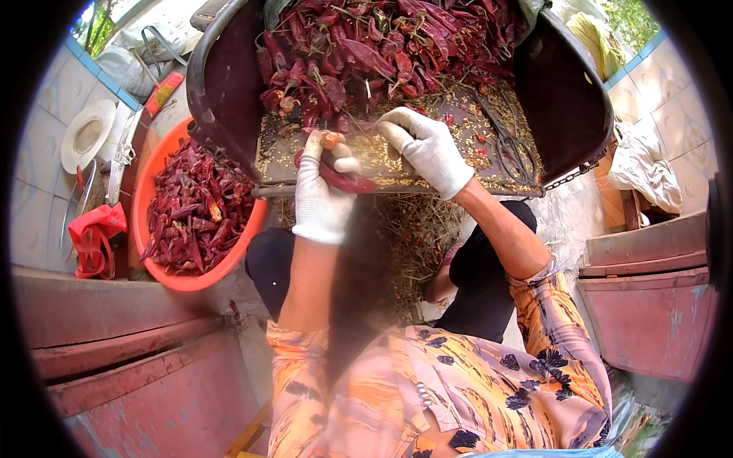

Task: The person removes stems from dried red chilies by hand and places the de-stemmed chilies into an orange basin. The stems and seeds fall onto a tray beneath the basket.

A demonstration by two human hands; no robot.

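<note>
My left hand [325, 192], in a white knit glove, holds a dried red chilli pepper [343, 178] near the front edge of a dark metal cart bed [401, 186]; its orange stem end shows between thumb and fingers. My right hand [426, 146], gloved alike, is just to the right with fingers curled over the bed; whether it pinches something small is unclear. Beyond both hands lies a big heap of dried red chillies [395, 51]. Yellow seeds are strewn over the bed, and a pair of dark metal scissors or tongs [512, 146] lies at its right.
An orange plastic basin [255, 229] full of dried chillies stands on the floor at left. Stems and scraps [421, 252] lie beneath the bed's front edge. A chain [572, 173] hangs at the bed's right corner. Pinkish-red cabinets [647, 320] flank both sides.
</note>
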